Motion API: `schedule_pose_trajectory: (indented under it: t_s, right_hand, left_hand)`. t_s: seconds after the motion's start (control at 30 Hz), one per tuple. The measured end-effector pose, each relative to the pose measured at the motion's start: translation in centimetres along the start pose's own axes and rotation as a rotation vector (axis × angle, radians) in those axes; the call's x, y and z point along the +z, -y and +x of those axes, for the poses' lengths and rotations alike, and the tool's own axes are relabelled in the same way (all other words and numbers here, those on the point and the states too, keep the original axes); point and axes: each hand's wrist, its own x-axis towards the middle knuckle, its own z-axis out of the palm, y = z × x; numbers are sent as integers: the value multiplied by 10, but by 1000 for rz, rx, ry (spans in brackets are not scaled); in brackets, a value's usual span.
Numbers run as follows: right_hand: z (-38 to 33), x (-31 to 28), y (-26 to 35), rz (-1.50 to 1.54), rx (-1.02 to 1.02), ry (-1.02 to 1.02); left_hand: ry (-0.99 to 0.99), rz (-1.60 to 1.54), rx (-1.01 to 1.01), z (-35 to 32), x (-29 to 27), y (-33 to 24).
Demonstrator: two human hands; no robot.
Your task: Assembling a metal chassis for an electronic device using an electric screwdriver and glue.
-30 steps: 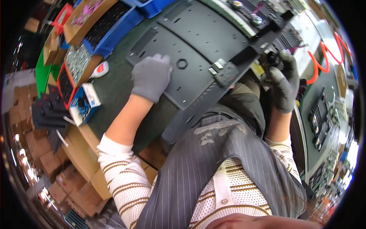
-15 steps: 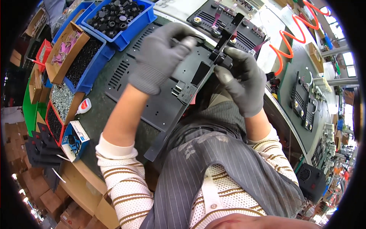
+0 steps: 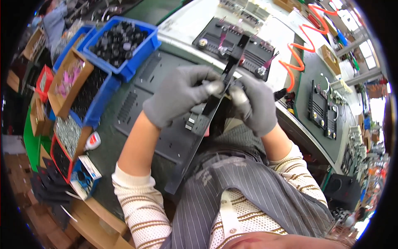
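My left hand point(image 3: 182, 94), in a grey glove, pinches with thumb and forefinger at the flanged edge of a black slotted metal panel point(image 3: 166, 139). Opposite it, my gloved right hand point(image 3: 256, 103) closes its fingers on the same edge, the two sets of fingertips almost meeting. Whatever small dark part lies between them is mostly hidden and blurred. A black bracket-like strip point(image 3: 237, 52) rises from the edge just beyond the fingertips. Lower on the panel sits a small black block point(image 3: 195, 120) with light contacts.
To the left stand a blue bin point(image 3: 143, 47) of black caps, a cardboard tray point(image 3: 68, 85) with pink pieces, a screw box point(image 3: 70, 135) and a small white bottle point(image 3: 93, 141). Assembled black panels point(image 3: 211, 37) lie ahead. An orange coiled hose point(image 3: 290, 62) hangs at the right.
My left hand has come down and right, bringing its fingertips to the panel edge beside the right hand's. The right hand has turned and closed more. The whole view has shifted slightly.
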Motion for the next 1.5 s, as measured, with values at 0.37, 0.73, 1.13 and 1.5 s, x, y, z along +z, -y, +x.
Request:
schedule_pose_trajectory:
  t_s: [0.37,0.73,1.13,1.5]
  right_hand:
    - [-6,3,-7,0,-43,65]
    - [-2,-2,-7,306,98,147]
    - [3,-3,-2,48,-100,35]
    - [5,1,-4,69,-95,65]
  left_hand:
    - [-15,-51,-115,3,-4,0]
    - [115,-23,-75,10,-14,-7]
    - [20,-187,197,-9,-29,-30]
    - [-2,-170,88,-11,-22,-22]
